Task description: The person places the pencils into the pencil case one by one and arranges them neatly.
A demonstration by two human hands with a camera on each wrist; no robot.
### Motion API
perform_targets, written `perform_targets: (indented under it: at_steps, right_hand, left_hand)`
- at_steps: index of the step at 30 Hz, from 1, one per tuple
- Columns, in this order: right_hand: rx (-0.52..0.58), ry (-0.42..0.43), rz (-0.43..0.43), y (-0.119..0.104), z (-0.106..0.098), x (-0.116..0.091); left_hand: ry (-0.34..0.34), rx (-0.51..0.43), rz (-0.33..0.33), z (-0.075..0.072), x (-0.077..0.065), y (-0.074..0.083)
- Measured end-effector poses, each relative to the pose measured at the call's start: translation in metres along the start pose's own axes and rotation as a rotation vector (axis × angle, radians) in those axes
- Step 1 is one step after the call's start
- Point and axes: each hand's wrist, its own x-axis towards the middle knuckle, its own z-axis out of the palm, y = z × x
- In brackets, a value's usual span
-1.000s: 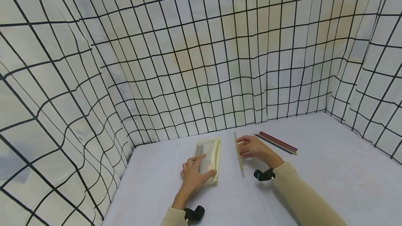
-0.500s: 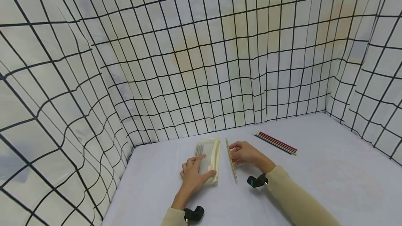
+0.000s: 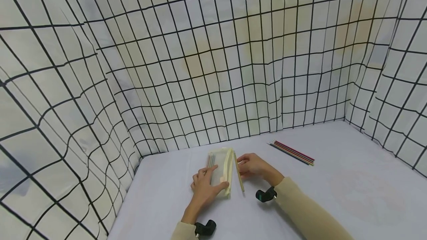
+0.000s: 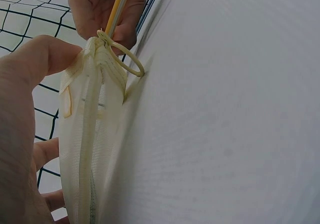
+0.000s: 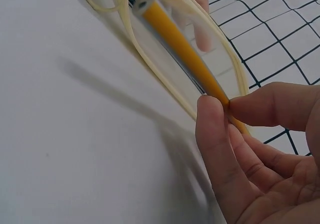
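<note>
A pale yellow mesh pencil pouch (image 3: 219, 175) lies on the table, with several pencils (image 3: 211, 159) showing through its left side. My left hand (image 3: 204, 186) holds the pouch, its thumb at the zipper edge and its fingers spread across the mesh. In the right wrist view the pouch's mouth (image 5: 150, 58) gapes. My right hand (image 3: 255, 166) pinches a yellow pencil (image 5: 182, 48) between thumb and fingertips. That pencil slants right along the pouch's zipper side, overlapping the mouth in the right wrist view. A cord loop (image 4: 131, 61) hangs at the zipper's near end.
Several coloured pencils (image 3: 291, 153) lie in a bundle on the white table (image 3: 333, 195), right of my right hand. A white cloth wall with a black grid (image 3: 207, 66) rises behind and on both sides. Each wrist carries a small black camera (image 3: 266, 195).
My right hand has moved left and slightly towards me, bringing the yellow pencil from beside the bundle to the pouch's right edge. My left hand has stayed on the pouch.
</note>
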Motion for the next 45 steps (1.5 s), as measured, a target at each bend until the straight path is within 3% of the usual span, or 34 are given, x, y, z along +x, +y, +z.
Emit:
perform_targets:
  at_steps: [10, 25, 37, 45]
  right_hand:
    - [0.063, -0.004, -0.034, 0.001, 0.011, 0.011]
    - [0.144, 0.059, -0.036, -0.002, 0.033, 0.017]
    - [0.121, 0.113, 0.021, -0.001, 0.041, 0.021]
    - [0.123, 0.128, 0.000, -0.002, 0.043, 0.022]
  left_hand:
    - [-0.009, -0.001, -0.011, 0.001, -0.002, 0.000]
    - [-0.010, 0.011, -0.003, -0.001, 0.000, -0.001]
    - [-0.019, 0.011, -0.014, -0.001, -0.001, -0.001]
    - [-0.015, 0.015, -0.011, -0.001, -0.001, 0.000]
